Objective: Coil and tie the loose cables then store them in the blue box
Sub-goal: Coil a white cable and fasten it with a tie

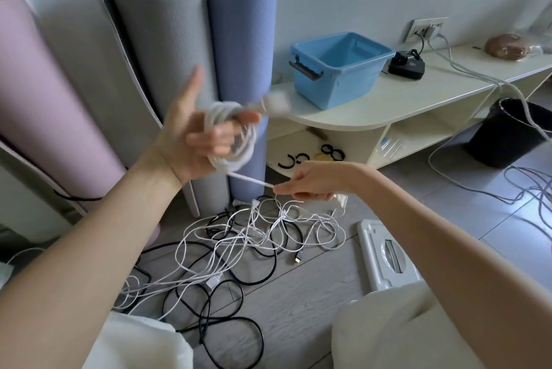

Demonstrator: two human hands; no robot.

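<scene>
The left hand (197, 141) is raised, palm toward the camera, thumb up and fingers spread, and a white cable (230, 135) is looped in several turns around those fingers; its plug end (276, 102) sticks out to the right, blurred. The right hand (310, 182) sits lower and to the right, apart from the left, pinching the cable's free tail between thumb and fingertips. That tail runs taut on a slant from the bottom of the coil down to the right hand, so the next wrap seems to turn on carrying it up and over the left fingers (the right hand is the one placed to do it). Below both hands, a tangle of loose cables (239, 243), white and black, lies on the floor. The blue box (337, 66) stands open on a low shelf (388, 99) up and to the right, beyond the coil. Black cable ties (331, 152) lie on the shelf's lower level, nearer the right hand.
</scene>
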